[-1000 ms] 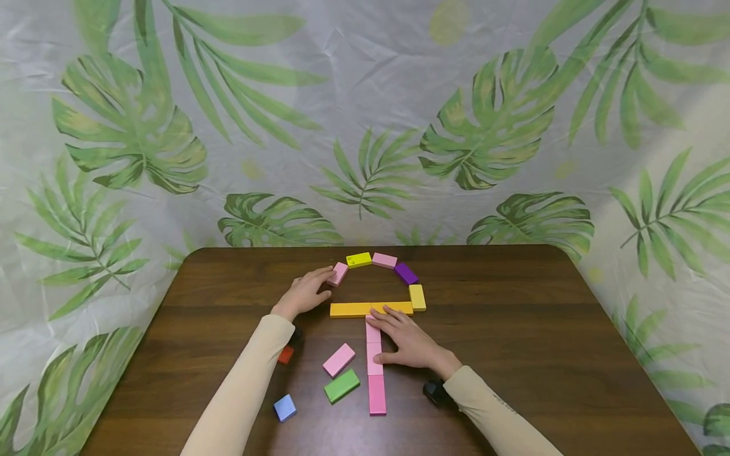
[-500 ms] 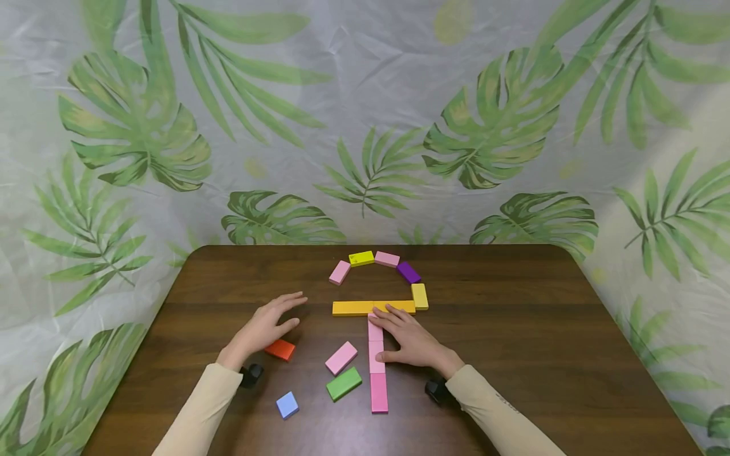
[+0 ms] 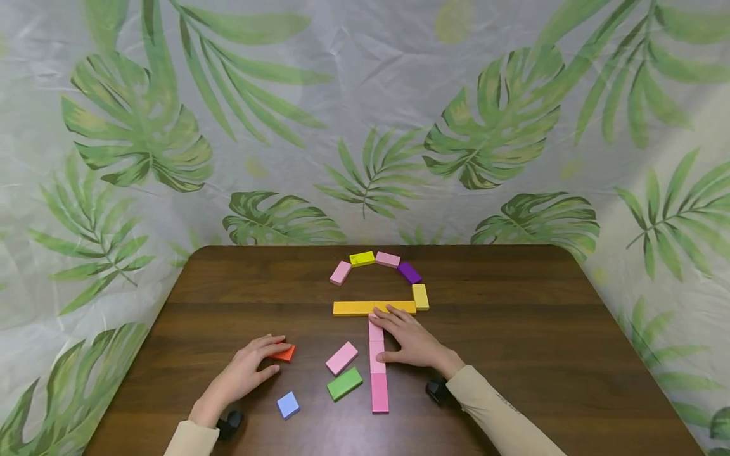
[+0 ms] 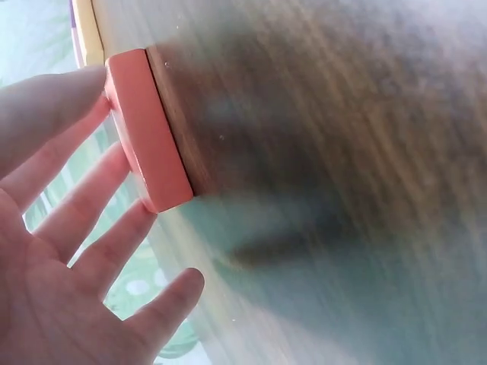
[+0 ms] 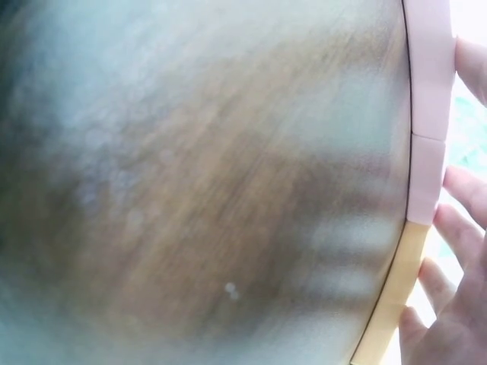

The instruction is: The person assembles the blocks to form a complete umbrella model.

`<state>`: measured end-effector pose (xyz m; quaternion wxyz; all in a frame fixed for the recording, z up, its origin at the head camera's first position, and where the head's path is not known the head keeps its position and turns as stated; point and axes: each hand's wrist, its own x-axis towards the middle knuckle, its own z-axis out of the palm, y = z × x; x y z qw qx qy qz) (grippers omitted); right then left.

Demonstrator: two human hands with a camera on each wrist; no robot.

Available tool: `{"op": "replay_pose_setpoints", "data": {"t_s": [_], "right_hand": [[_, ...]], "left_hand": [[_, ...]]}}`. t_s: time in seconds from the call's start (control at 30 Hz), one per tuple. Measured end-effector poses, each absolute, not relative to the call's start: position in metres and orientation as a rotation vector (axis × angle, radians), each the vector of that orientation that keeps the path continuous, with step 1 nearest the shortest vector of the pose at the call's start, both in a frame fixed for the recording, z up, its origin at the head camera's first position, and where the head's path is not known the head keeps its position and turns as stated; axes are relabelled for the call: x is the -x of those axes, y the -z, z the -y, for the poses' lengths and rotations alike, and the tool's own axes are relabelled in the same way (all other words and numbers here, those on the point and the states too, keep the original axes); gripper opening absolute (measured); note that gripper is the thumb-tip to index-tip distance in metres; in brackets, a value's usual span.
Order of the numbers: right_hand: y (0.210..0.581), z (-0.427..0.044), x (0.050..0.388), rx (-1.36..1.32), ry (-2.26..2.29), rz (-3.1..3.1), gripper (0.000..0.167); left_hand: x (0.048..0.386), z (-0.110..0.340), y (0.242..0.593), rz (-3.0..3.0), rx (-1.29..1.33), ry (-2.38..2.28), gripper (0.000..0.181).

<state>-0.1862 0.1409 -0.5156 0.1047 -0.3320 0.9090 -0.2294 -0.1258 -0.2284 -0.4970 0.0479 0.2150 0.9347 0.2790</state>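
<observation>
The left hand (image 3: 242, 373) is loosely spread, its fingertips touching the red block (image 4: 152, 133); whether they pinch it cannot be told. That block is smooth, sharp-edged and oblong, and rests on the bench (image 3: 513, 329) under the fingers. The right hand (image 3: 413, 342) lies with its fingers apart and gripping nothing, the tips resting on the pink column (image 3: 377, 367) and the orange row (image 3: 350, 309).

The column is three flat bricks end to end, the nearest a deeper pink; the row is two bricks crossing its far end. Beyond the row curves an arc of single bricks: pale pink (image 3: 340, 273), yellow (image 3: 362, 259), a second pale pink (image 3: 388, 259), purple (image 3: 409, 272) and cream (image 3: 420, 296), the last touching the row's right end.

Between the red block and the column lie a pink brick (image 3: 342, 358) and a green brick (image 3: 345, 384), with a squarish blue block (image 3: 288, 405) nearer the person. The bench is dark, glossy, streaked wood grain. Behind hangs creased pale cloth (image 3: 388, 76) printed with green leaves. The yellow brick bears a faint mark and the right beige sleeve (image 3: 490, 405) small dark print, both too small to read.
</observation>
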Motion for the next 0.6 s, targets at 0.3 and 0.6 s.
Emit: {"op": "replay_pose_setpoints", "data": {"t_s": [0.3,0.6], "right_hand": [[0.517,-0.141,0.186,0.972,0.671,-2.682,0.081],[0.516,-0.141,0.186,0.982,0.673,-2.679,0.081]], "left_hand": [[0.122,0.223,0.496,-2.908,-0.606,-0.720,0.046],[0.126,0.209,0.498,-2.890,-0.676,-0.753,0.053]]}}
